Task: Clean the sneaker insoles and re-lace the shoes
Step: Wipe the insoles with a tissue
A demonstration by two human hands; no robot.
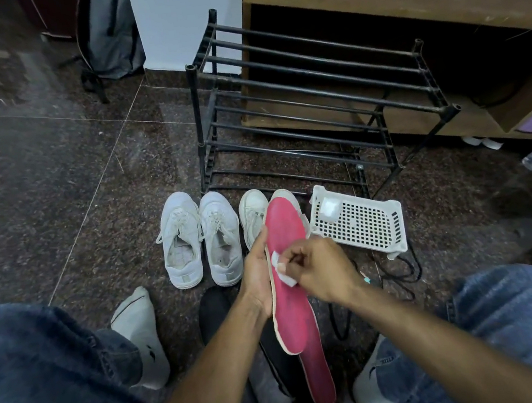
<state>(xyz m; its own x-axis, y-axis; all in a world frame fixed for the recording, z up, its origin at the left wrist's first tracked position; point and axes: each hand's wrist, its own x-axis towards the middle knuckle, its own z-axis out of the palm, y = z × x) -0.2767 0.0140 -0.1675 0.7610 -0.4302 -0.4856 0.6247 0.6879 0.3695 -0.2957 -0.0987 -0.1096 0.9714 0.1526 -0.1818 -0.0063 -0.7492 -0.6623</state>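
My left hand (257, 277) holds a pink insole (289, 266) upright by its left edge, toe end pointing away from me. My right hand (320, 270) pinches a small white wipe (281, 269) against the middle of the insole's pink face. A second pink insole (318, 375) lies on the floor below the held one. Two dark insoles (215, 314) lie on the floor beside it. A laced pair of white sneakers (200, 241) stands ahead, and another white pair (254, 216) is partly hidden behind the held insole.
A white perforated basket (360, 222) with a white pad inside lies to the right. Black laces (394, 272) trail on the floor near it. A black metal shoe rack (306, 110) stands behind the shoes, by a wooden cabinet. My knees in jeans frame both sides.
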